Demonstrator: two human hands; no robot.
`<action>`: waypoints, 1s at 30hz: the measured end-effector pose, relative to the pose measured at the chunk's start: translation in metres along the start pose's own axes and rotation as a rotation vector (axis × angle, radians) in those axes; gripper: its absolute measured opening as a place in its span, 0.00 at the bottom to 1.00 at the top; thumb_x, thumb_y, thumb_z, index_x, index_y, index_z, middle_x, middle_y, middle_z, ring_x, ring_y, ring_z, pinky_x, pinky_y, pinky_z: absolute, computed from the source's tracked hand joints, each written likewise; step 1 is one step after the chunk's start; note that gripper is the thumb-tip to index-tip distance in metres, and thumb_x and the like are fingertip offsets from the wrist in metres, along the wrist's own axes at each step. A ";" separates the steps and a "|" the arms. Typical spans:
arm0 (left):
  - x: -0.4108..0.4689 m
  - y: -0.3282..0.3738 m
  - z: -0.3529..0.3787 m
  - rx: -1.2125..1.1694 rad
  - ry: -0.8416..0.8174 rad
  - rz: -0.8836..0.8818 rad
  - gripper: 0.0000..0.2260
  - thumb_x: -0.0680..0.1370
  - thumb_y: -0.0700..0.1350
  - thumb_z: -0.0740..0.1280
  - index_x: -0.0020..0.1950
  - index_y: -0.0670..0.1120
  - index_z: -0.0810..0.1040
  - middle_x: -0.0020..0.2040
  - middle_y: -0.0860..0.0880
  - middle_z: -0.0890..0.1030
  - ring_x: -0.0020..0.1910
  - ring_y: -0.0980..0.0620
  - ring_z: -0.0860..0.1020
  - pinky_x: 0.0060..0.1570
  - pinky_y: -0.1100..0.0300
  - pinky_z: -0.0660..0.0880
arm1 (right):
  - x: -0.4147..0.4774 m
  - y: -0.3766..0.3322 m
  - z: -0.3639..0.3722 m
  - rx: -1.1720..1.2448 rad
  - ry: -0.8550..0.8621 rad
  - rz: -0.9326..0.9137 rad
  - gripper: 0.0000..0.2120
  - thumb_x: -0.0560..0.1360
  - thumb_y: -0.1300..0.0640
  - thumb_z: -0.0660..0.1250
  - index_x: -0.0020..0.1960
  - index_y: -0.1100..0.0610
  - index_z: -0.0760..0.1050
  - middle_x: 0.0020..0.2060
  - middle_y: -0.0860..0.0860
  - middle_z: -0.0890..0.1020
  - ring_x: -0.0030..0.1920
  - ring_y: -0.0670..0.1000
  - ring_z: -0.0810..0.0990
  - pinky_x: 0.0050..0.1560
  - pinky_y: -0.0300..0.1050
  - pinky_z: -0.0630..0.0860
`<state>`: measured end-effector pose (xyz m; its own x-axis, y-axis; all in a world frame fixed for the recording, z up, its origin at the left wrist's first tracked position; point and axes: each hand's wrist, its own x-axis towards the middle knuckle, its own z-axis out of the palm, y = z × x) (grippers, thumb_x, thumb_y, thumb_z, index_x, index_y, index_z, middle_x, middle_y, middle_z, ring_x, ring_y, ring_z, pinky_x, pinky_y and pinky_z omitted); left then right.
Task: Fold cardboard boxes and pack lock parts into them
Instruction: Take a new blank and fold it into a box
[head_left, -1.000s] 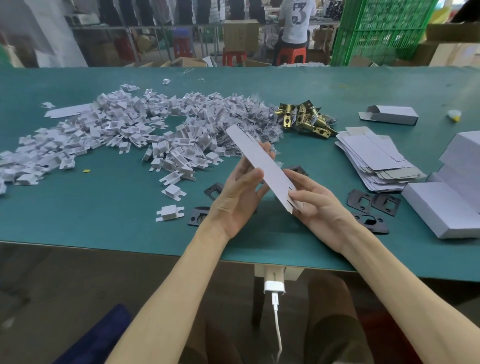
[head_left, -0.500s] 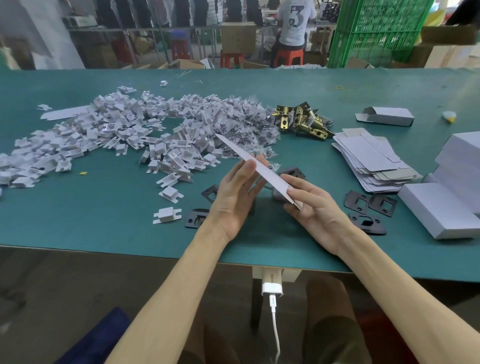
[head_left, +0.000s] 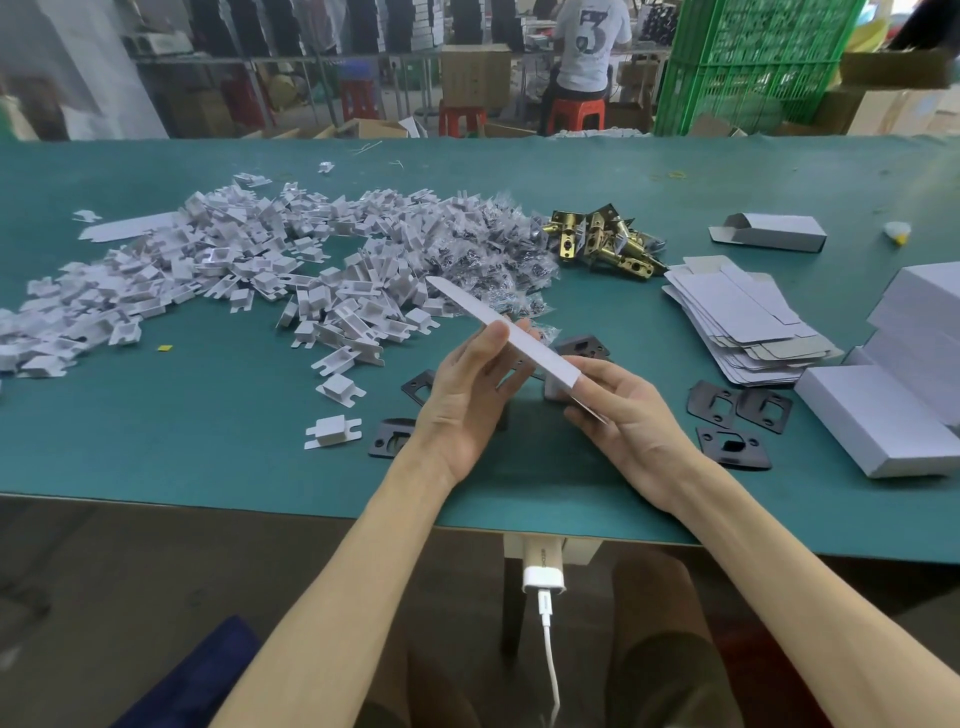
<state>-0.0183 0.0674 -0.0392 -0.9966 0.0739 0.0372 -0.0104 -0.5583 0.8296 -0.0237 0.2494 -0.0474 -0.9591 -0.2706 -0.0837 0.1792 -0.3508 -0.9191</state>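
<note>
Both hands hold a flat white cardboard box blank (head_left: 511, 335) above the green table (head_left: 208, 457), tilted almost edge-on to me. My left hand (head_left: 467, 400) grips its middle from the left and my right hand (head_left: 628, 421) pinches its near end. Black strike plates (head_left: 737, 410) lie right of my hands, others (head_left: 395, 439) to the left. Brass latch parts (head_left: 602, 241) are piled further back. A stack of flat box blanks (head_left: 743, 322) lies at the right.
A wide heap of white plastic inserts (head_left: 218, 280) and bagged screws (head_left: 493, 249) covers the left and middle. Closed white boxes (head_left: 883, 415) stack at the right edge; one open box (head_left: 774, 231) lies behind. A person sits on a red stool (head_left: 576, 111) beyond the table.
The box blank has tipped from facing me to nearly edge-on and dropped a little lower. Both hands keep their hold on it.
</note>
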 end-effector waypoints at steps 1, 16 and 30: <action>0.000 0.000 0.000 -0.006 0.006 0.002 0.28 0.59 0.59 0.86 0.52 0.46 0.85 0.61 0.41 0.81 0.65 0.44 0.78 0.74 0.48 0.71 | 0.000 0.001 0.001 -0.019 0.003 -0.011 0.21 0.74 0.59 0.71 0.65 0.64 0.77 0.50 0.53 0.85 0.50 0.48 0.82 0.49 0.37 0.78; 0.003 -0.004 -0.003 -0.037 0.192 -0.001 0.20 0.77 0.49 0.71 0.66 0.42 0.77 0.59 0.42 0.81 0.59 0.45 0.78 0.66 0.47 0.74 | 0.000 0.002 0.003 -0.097 -0.021 -0.075 0.20 0.78 0.48 0.68 0.63 0.62 0.78 0.58 0.58 0.85 0.53 0.54 0.83 0.50 0.42 0.81; 0.007 -0.012 -0.007 0.075 0.208 -0.019 0.12 0.81 0.40 0.69 0.64 0.41 0.80 0.55 0.44 0.87 0.52 0.46 0.85 0.56 0.48 0.81 | -0.005 0.005 0.008 -0.307 0.018 -0.101 0.23 0.79 0.40 0.65 0.52 0.62 0.82 0.47 0.57 0.86 0.44 0.57 0.81 0.47 0.53 0.73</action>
<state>-0.0262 0.0687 -0.0523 -0.9918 -0.0929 -0.0882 -0.0309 -0.4945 0.8686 -0.0162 0.2417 -0.0487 -0.9729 -0.2310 0.0092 0.0112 -0.0871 -0.9961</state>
